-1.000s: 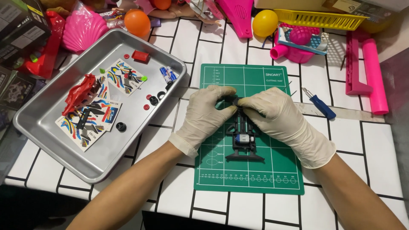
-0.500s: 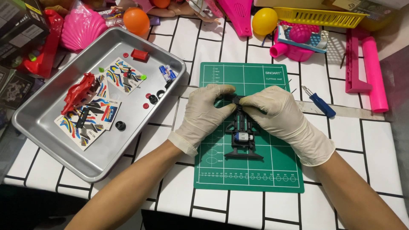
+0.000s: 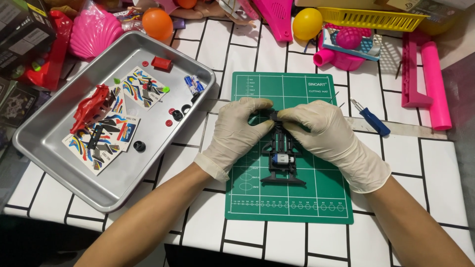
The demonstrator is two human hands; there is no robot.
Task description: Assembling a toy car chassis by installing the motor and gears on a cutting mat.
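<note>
Head view only. Both gloved hands were on a black toy car chassis (image 3: 281, 158) lying on the green cutting mat (image 3: 316, 198), mid-bench. Chassis long axis ran near-to-far: wide bumper end pointed near, toward the person, and the other end pointed far, under the fingers. A small blue-and-silver motor (image 3: 282, 158) sat in it toward the near end.

Left hand (image 3: 236, 131): grip clenched on the far end of the chassis from the left, fingertips curled over it. Right hand (image 3: 326, 131): grip pinched on the same far end from the right, fingertips meeting the left hand's at a small black part. Exactly what sat between the fingertips was hidden.

Mat lay on a white bench (image 3: 435, 173) with a black grid. Just right of the right hand: a blue-handled screwdriver (image 3: 372, 118), tip pointing far-left, touching neither hand. A steel ruler (image 3: 410, 129) ran left-right under it.

Left of the mat: a metal tray (image 3: 34, 148) holding a red car body (image 3: 90, 106), sticker sheets (image 3: 101, 141), a red block (image 3: 161, 63), small black wheels (image 3: 139, 146) and two blue cells (image 3: 194, 84).

Far edge: pink shell (image 3: 94, 32), orange ball (image 3: 157, 23), yellow ball (image 3: 307, 23), yellow basket (image 3: 371, 17), pink plastic pieces (image 3: 435, 84) at far right.
</note>
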